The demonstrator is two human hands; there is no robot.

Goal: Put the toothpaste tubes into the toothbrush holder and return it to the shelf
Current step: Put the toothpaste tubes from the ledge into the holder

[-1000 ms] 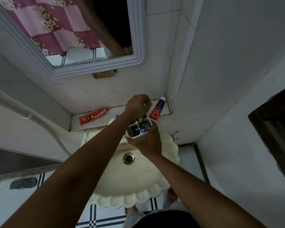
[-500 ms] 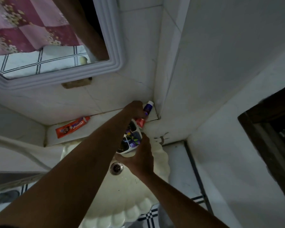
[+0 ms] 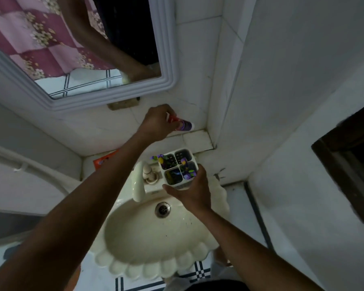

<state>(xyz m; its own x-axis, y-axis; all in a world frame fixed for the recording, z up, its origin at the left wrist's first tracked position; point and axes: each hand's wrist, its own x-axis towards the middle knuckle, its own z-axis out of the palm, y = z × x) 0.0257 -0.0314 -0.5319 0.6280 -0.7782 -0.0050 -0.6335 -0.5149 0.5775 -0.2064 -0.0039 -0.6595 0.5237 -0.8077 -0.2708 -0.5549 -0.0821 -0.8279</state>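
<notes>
My left hand [image 3: 156, 122] is closed around a small red and purple toothpaste tube [image 3: 182, 123], held in the air above the tiled shelf [image 3: 195, 139]. My right hand [image 3: 192, 189] grips a white toothbrush holder [image 3: 178, 165] with four compartments, over the back rim of the sink. Purple-marked items stick out of two compartments. An orange toothpaste tube [image 3: 102, 161] lies flat on the shelf at the left, partly hidden by my left forearm.
A cream scalloped sink [image 3: 147, 238] with a drain [image 3: 162, 209] and a tap [image 3: 140, 181] lies below. A framed mirror [image 3: 72, 49] hangs above the shelf. White tiled walls close in on the right; a dark doorway [image 3: 351, 164] is far right.
My left hand has picked the red and purple tube up off the right end of the shelf and raised it. My right hand keeps its hold on the toothbrush holder.
</notes>
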